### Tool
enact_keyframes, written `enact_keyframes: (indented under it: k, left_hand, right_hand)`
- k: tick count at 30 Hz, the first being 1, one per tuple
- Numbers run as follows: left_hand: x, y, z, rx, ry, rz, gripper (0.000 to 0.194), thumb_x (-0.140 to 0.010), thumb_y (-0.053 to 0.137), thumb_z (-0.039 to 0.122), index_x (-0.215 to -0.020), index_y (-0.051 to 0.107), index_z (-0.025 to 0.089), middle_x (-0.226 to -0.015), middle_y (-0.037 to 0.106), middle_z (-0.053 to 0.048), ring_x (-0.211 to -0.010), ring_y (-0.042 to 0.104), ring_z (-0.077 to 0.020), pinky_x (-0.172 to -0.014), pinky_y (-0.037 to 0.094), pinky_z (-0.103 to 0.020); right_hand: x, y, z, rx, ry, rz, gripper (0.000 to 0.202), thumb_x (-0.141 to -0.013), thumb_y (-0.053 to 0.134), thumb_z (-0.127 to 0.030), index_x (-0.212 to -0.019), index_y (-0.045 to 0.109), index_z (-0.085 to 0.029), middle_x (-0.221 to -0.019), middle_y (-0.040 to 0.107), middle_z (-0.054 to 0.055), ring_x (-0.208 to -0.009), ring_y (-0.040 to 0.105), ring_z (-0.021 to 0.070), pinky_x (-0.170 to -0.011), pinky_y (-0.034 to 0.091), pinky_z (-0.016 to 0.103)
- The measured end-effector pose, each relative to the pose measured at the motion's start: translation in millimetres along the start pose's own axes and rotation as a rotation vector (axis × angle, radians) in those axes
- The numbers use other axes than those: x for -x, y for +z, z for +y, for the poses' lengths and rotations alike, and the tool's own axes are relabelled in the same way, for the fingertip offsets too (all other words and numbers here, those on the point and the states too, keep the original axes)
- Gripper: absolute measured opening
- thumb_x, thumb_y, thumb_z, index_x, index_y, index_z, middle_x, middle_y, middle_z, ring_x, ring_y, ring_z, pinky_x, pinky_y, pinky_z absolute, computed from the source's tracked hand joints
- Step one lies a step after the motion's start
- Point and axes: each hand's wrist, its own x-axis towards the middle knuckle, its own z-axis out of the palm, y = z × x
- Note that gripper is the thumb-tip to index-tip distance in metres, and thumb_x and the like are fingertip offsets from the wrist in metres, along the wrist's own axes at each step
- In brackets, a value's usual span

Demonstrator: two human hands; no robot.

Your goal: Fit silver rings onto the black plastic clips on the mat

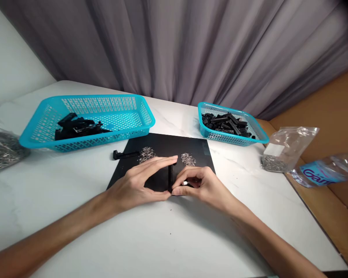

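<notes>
Between the fingers and thumb of my left hand (136,183) stands a black plastic part (170,177), long and narrow, held upright over the black mat (159,143). The fingertips of my right hand (201,183) are pinched together at the lower end of that part. A thin tool with a white tip (186,183) sits within my right hand; its kind is unclear. What the right fingertips pinch is too small to make out. Two heaps of small metal pins lie beyond my hands, a left heap (147,153) and a right heap (188,159).
A blue basket (145,112) with black parts stands back left, a smaller blue basket (201,116) back right. Another black part (124,155) lies at the mat's left edge. Bags of metal pins flank the table, a left bag (5,150) and a right bag (275,162), near a bottle (321,172).
</notes>
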Motion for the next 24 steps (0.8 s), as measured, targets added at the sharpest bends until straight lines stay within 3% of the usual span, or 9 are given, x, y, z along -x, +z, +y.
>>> enact_keyframes:
  k: [4,7,10,13,17,24]
  left_hand:
    - [1,-0.1,-2,-0.023,0.017,0.032,0.071,-0.080,0.078,0.022,-0.146,0.051,0.029,-0.139,0.067,-0.005,-0.122,0.068,-0.0278,-0.111,0.054,-0.043]
    - [-1,-2.3,-2,0.008,-0.065,0.016,0.072,-0.078,0.081,0.027,-0.144,0.053,0.028,-0.138,0.068,-0.005,-0.117,0.071,-0.0276,-0.108,0.056,-0.043]
    - [-5,-3.9,-1,0.045,-0.134,0.008,0.073,-0.075,0.084,0.033,-0.142,0.054,0.027,-0.134,0.070,-0.007,-0.111,0.073,-0.0271,-0.100,0.061,-0.042]
    - [-6,-4.7,0,0.049,-0.121,0.014,0.073,-0.074,0.085,0.035,-0.141,0.055,0.027,-0.131,0.071,-0.006,-0.108,0.073,-0.0264,-0.098,0.062,-0.042]
    - [-6,-5.2,-1,0.029,-0.115,0.038,0.070,-0.075,0.083,0.034,-0.139,0.057,0.028,-0.129,0.072,-0.006,-0.108,0.072,-0.0265,-0.098,0.061,-0.043]
    - [-7,-3.3,0,-0.024,-0.038,0.043,0.066,-0.077,0.080,0.026,-0.139,0.057,0.022,-0.130,0.071,-0.008,-0.114,0.070,-0.0264,-0.106,0.057,-0.041]
  right_hand:
    - [1,4,-4,0.060,-0.018,0.052,0.022,-0.090,0.075,-0.042,-0.084,0.076,-0.021,-0.088,0.074,0.002,-0.082,0.066,0.0177,-0.070,0.047,0.030]
    - [5,-1,-14,0.130,-0.014,0.057,0.021,-0.092,0.073,-0.042,-0.089,0.076,-0.022,-0.087,0.074,0.002,-0.079,0.065,0.0174,-0.068,0.047,0.029]
    - [13,-12,-24,0.195,-0.076,-0.028,0.021,-0.102,0.059,-0.035,-0.107,0.077,-0.024,-0.106,0.073,0.004,-0.092,0.067,0.0187,-0.078,0.052,0.030]
    - [20,-20,-27,0.303,-0.147,-0.033,0.030,-0.106,0.050,-0.027,-0.127,0.071,-0.027,-0.120,0.069,0.007,-0.105,0.066,0.0212,-0.090,0.053,0.034]
    - [24,-16,-20,0.400,-0.198,-0.071,0.036,-0.106,0.047,-0.022,-0.138,0.064,-0.029,-0.123,0.067,0.009,-0.106,0.068,0.0215,-0.089,0.057,0.035]
    - [22,-5,-17,0.556,-0.255,-0.088,0.038,-0.107,0.043,-0.017,-0.137,0.064,-0.022,-0.121,0.067,0.013,-0.104,0.069,0.0234,-0.085,0.061,0.038]
